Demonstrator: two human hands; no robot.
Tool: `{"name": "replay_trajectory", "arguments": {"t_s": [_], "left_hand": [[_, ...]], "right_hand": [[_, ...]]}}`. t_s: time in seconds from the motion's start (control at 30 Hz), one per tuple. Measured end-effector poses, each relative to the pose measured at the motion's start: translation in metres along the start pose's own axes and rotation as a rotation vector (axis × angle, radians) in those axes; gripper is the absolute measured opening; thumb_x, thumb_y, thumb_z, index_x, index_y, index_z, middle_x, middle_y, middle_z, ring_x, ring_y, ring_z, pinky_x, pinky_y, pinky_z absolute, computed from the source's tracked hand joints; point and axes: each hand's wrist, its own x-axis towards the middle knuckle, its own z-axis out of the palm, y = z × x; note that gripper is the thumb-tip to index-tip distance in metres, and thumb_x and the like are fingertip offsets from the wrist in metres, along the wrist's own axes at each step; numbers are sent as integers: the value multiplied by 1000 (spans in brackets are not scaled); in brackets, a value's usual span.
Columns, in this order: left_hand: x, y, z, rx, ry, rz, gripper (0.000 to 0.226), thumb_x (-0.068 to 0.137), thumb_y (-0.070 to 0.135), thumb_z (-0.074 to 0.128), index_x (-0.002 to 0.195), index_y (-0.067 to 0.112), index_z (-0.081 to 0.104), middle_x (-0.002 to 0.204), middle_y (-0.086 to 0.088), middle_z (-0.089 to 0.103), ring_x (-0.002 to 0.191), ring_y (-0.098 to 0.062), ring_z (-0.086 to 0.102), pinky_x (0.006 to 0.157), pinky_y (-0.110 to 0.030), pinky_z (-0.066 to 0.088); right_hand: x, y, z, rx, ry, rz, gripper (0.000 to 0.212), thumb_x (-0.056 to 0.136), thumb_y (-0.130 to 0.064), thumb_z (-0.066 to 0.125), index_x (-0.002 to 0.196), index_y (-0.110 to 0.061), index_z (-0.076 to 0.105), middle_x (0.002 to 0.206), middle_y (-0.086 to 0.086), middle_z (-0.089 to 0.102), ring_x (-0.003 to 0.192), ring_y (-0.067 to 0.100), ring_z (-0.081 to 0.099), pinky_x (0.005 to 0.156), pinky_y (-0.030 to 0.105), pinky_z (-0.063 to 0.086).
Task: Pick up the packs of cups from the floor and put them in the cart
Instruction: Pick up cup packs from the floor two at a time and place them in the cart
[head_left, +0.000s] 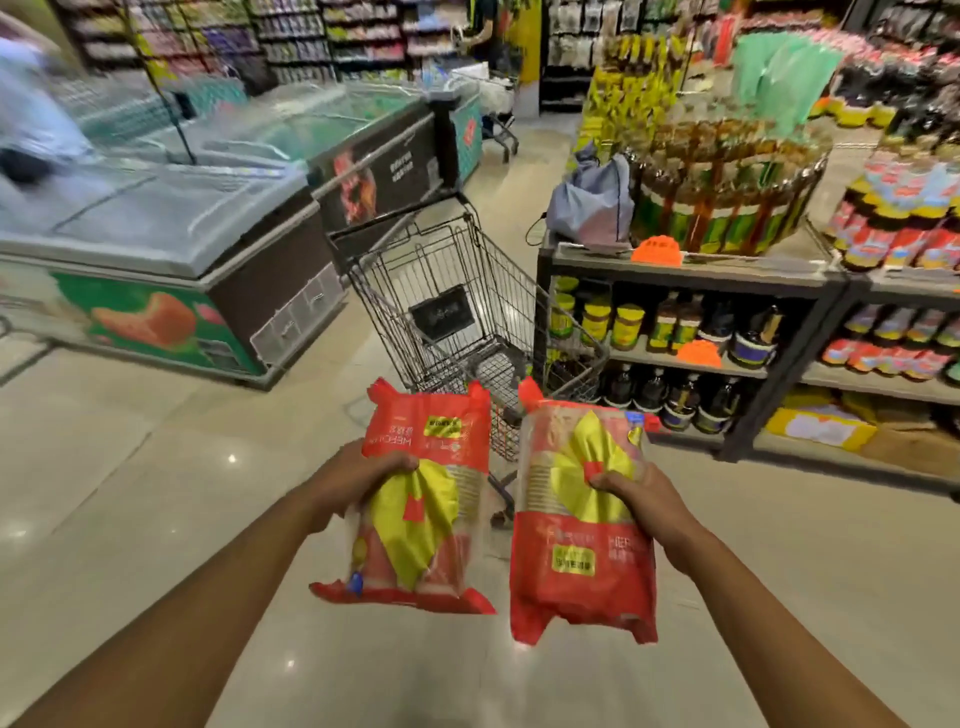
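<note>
Nearest the camera, two bare arms reach forward over the pale tiled floor (156, 467). Left hand (358, 475) grips one red-and-yellow plastic pack of cups (415, 499) at its side; right hand (636, 493) grips a second matching pack (579, 525). Both packs hang in the air, side by side and apart. Just beyond them stands the grey wire shopping cart (467, 306), between a glass-topped chest freezer (171, 244) and a shelf of bottles (727, 332).

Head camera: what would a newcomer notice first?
Two bright red-and-yellow packs of cups fill the foreground: the left pack gripped by the left hand, the right pack by the right hand. Beyond them stands the wire cart, chest freezer to its left, jar shelves to its right.
</note>
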Motion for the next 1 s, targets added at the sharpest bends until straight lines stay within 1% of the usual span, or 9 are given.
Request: {"name": "replay_trajectory", "arguments": {"t_s": [0.1,0.33,0.43,0.6,0.7,0.77,0.83,0.93,1.0], "left_hand": [[39,16,-32,-40,51,-6,31,90,37,73,118,28,64,102,4,76,83,-13,73,60,-25,54],[174,33,-104,-69,97,9,29,86,37,76,112,26,69,99,2,78,86,-19,75,64,-28,56],[247,49,-137,-77,51,20,27,85,38,77,109,28,70,101,1,79,88,-21,76,67,-30,57],[358,89,-184,-44,-51,44,38,86,36,77,120,24,66,105,0,77,87,-17,74,62,-27,55],[423,110,-199,21,-119,44,23,88,35,75,107,31,65,99,4,74,81,-13,71,59,-26,52],[467,124,-205,63,-147,35,23,86,36,76,106,31,65,98,5,74,81,-13,71,60,-27,53],[511,140,-208,122,-189,20,30,82,41,79,107,32,65,99,3,76,86,-17,73,67,-30,57],[583,162,-203,203,-239,9,51,65,51,84,108,30,67,103,0,79,93,-24,76,87,-41,61],[634,178,-190,258,-286,25,54,61,48,82,108,26,70,103,-2,80,95,-25,77,91,-43,60]], "right_hand": [[58,-39,19,13,-58,-12,21,91,-15,74,105,-30,69,98,-1,80,76,12,78,70,30,58],[190,-107,79,-78,-55,-26,30,78,-35,80,107,-32,70,103,3,81,93,27,77,92,46,60],[245,-129,107,-61,-26,8,16,89,-24,76,103,-30,70,100,4,81,91,28,78,94,49,59],[329,-158,142,-25,66,64,12,89,-24,76,99,-29,71,94,3,82,91,30,78,95,51,59],[372,-165,151,21,117,117,15,88,-28,77,101,-30,72,101,6,82,93,31,78,96,51,59],[402,-164,153,66,160,147,18,86,-30,78,103,-31,72,104,7,81,94,31,78,96,52,59],[437,-162,154,89,209,153,19,86,-31,79,104,-32,72,103,6,81,95,31,77,97,52,58],[490,-154,155,134,263,183,40,84,-36,79,121,-28,67,104,4,80,93,28,77,94,48,59],[532,-139,154,193,313,223,50,74,-45,81,121,-36,67,105,2,80,94,28,77,94,49,60]]}}
